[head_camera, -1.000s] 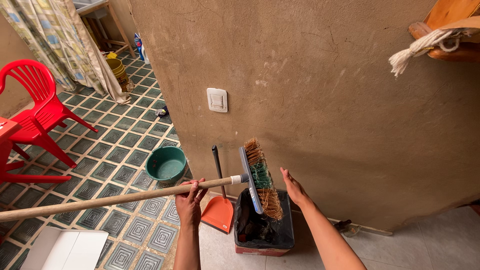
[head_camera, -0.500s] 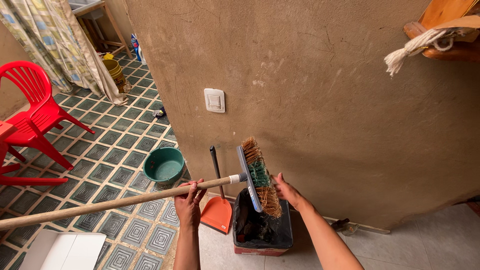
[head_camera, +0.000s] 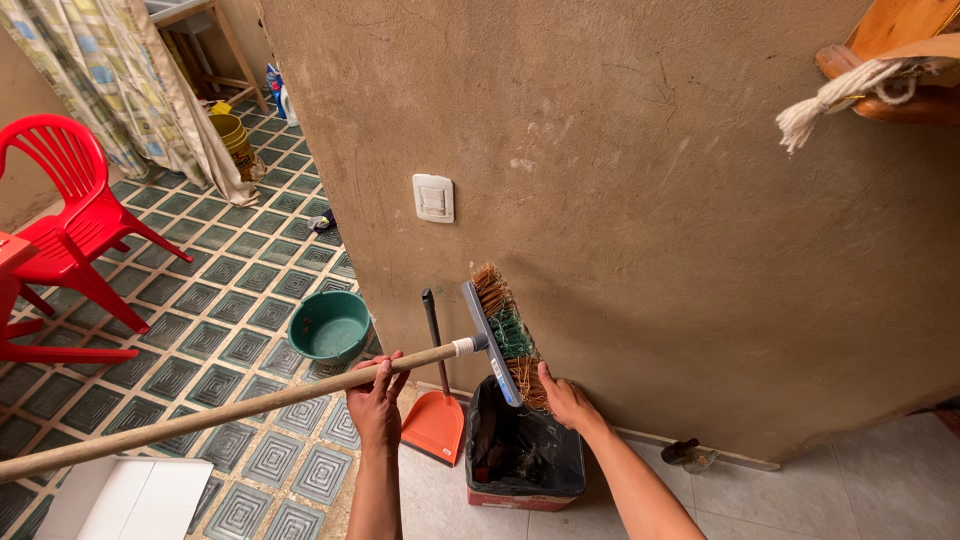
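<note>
A broom with a long wooden handle is held level over a bin lined with a black bag. Its head has brown and green bristles and stands on edge above the bin. My left hand is wrapped round the handle close to the head. My right hand presses its fingers into the lower bristles, right over the bin's opening. What lies between those fingers cannot be made out.
An orange dustpan with a black handle leans on the brown wall beside the bin. A green basin sits on the patterned tiles. Red plastic chairs stand at left, a white box at bottom left.
My right hand has moved from open air beside the bristles down onto their lower end. The broom head has shifted slightly left and up.
</note>
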